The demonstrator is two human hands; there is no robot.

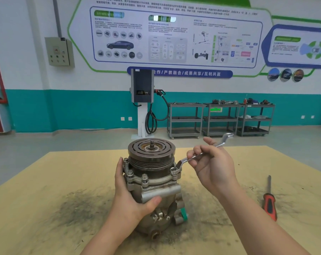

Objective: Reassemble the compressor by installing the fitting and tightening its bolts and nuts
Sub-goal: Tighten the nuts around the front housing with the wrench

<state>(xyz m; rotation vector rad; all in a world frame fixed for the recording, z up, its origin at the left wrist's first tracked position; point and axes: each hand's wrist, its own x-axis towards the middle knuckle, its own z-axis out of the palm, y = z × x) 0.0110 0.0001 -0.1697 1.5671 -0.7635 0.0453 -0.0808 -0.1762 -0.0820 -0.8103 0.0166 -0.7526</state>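
Dull grey cast metal, oily and scuffed: that is the compressor (152,183), standing upright in the middle of a tan board table (45,199) smeared with dark grime around its base. On top sits a dark grooved pulley (151,153) with a slotted face plate and a short threaded shaft poking up from its centre. Below the pulley a flange runs round the body, studded with several bolts and nuts (145,178), each with a washer. A smooth cylindrical boss crosses the front, and lower down there is a small bracket with screws and a green cap (184,212) on a side port.

The left hand (130,196) is wrapped round the compressor's left side, thumb pressed across the front boss, fingers curled behind the flange. The right hand (211,162) is raised to the right of the pulley, its fingers pinching the shank of a bright offset ring spanner (202,153). The spanner's lower ring sits on a bolt head at the flange's right edge; its other end juts up past the knuckles.

A screwdriver (270,201) with a red and black handle lies on the table well to the right, apart from everything.
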